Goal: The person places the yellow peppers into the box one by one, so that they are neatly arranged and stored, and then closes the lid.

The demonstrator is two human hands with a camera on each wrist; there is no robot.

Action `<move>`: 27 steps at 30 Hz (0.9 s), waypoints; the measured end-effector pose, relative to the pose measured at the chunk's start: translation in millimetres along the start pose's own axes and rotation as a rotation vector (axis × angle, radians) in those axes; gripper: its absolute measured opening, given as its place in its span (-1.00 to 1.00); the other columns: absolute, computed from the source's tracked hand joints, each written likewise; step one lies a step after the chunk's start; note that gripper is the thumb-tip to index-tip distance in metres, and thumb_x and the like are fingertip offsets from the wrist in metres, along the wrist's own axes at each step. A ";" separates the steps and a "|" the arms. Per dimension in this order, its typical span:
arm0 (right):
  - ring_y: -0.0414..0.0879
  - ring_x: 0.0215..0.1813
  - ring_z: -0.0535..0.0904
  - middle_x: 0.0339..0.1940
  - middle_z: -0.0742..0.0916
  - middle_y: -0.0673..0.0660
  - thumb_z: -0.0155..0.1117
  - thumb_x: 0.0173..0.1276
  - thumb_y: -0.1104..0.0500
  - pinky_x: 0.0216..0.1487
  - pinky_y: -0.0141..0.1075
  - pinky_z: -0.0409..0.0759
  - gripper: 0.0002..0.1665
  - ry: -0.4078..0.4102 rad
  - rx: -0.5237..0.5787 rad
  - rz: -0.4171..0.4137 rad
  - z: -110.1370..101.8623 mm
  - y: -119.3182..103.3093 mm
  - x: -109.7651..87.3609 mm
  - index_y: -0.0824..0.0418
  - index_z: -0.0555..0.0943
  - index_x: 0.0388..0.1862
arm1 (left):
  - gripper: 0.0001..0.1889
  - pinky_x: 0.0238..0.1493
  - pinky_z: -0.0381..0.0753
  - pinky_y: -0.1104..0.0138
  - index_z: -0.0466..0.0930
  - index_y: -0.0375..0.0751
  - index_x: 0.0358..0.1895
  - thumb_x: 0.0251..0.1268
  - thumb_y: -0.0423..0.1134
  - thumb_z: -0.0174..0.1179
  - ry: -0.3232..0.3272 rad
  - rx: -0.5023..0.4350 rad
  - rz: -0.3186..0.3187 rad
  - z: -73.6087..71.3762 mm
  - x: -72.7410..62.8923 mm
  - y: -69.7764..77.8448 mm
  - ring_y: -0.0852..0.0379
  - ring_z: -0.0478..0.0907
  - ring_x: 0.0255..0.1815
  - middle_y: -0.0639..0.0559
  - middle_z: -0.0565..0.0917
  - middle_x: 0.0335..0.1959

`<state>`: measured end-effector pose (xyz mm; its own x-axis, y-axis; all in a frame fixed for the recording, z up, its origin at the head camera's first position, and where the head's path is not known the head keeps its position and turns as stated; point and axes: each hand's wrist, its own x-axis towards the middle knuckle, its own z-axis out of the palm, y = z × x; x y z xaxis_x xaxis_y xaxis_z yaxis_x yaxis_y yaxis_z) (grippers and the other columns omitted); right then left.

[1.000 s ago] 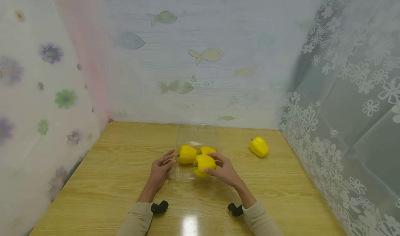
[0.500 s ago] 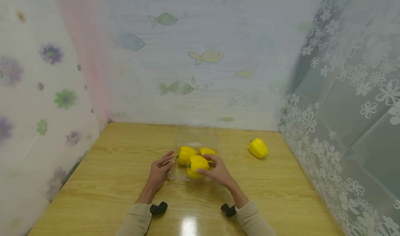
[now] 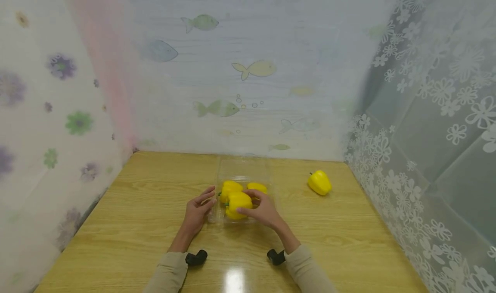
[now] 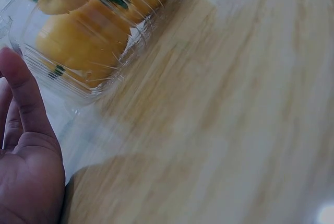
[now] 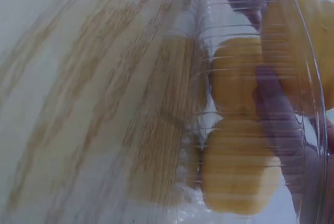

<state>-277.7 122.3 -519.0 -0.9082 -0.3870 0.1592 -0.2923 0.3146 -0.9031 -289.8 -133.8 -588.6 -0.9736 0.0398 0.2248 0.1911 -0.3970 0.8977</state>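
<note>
My right hand (image 3: pixel 264 208) grips a yellow bell pepper (image 3: pixel 239 206) from its right side, low over the front of a clear plastic clamshell box (image 3: pixel 224 219). Inside the box lie two more yellow peppers, a left one (image 3: pixel 230 187) partly behind the held pepper and a right one (image 3: pixel 257 187) partly behind my fingers. The right wrist view shows the box's ribbed wall (image 5: pixel 245 31) with the fingers behind it. My left hand (image 3: pixel 198 210) rests at the box's left side, fingers fairly straight; whether it touches the wall is unclear.
Another yellow pepper (image 3: pixel 319 182) lies on the wooden table (image 3: pixel 155 189) at the right. The box's clear lid (image 3: pixel 244 167) lies folded back toward the rear wall. Patterned curtains stand on both sides and behind.
My right hand has carried the held pepper leftward across the box, toward its left half. My left hand has stayed at the box's left side.
</note>
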 end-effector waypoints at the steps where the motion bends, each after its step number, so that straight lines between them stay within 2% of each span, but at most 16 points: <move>1: 0.15 0.23 0.60 0.33 0.61 0.20 0.51 0.26 -0.14 0.19 -0.05 0.63 -0.18 0.000 -0.003 0.005 1.3 0.1 0.9 0.20 0.51 0.39 | -0.52 -0.48 0.49 0.51 0.36 -0.77 0.26 0.38 -0.54 0.22 0.002 -0.001 -0.002 0.2 -0.1 0.2 0.31 0.55 -0.31 0.12 0.62 0.29; 9: 0.09 0.22 0.62 0.33 0.63 0.15 0.54 0.21 -0.16 0.24 -0.02 0.59 -0.15 0.008 -0.038 0.023 10.5 -1.3 6.7 0.20 0.53 0.37 | -0.52 -0.46 0.49 0.52 0.38 -0.76 0.26 0.37 -0.52 0.24 0.007 0.020 -0.004 0.6 -0.7 2.0 0.31 0.54 -0.31 0.13 0.62 0.29; 16: 0.00 0.20 0.59 0.30 0.63 0.13 0.54 0.22 -0.15 0.25 -0.03 0.57 -0.19 -0.012 -0.048 0.041 13.2 -1.7 8.5 0.20 0.53 0.35 | -0.52 -0.46 0.51 0.52 0.38 -0.76 0.26 0.38 -0.51 0.24 0.009 0.019 -0.009 0.1 -1.0 2.3 0.30 0.56 -0.28 0.00 0.57 0.37; 21: -0.03 0.10 0.59 0.20 0.66 0.11 0.56 0.21 -0.10 0.19 -0.04 0.58 -0.25 -0.022 -0.038 0.024 13.5 0.2 8.9 0.21 0.54 0.28 | -0.52 -0.44 0.50 0.52 0.37 -0.75 0.27 0.40 -0.51 0.22 -0.003 0.017 -0.012 -0.1 -1.0 2.6 0.30 0.57 -0.26 -0.10 0.50 0.42; 27: -0.08 0.09 0.60 0.18 0.67 0.08 0.57 0.20 -0.11 0.19 -0.08 0.60 -0.26 -0.032 -0.059 0.009 12.9 1.4 9.2 0.19 0.55 0.26 | -0.53 -0.44 0.50 0.52 0.37 -0.75 0.28 0.40 -0.51 0.21 -0.003 0.014 -0.017 1.3 -1.0 3.4 0.30 0.55 -0.27 0.00 0.54 0.39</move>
<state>-282.5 108.0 -523.9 -0.9011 -0.4114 0.1370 -0.3019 0.3686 -0.8792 -288.0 -134.0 -585.2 -0.9764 0.0489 0.2105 0.1763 -0.3830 0.9068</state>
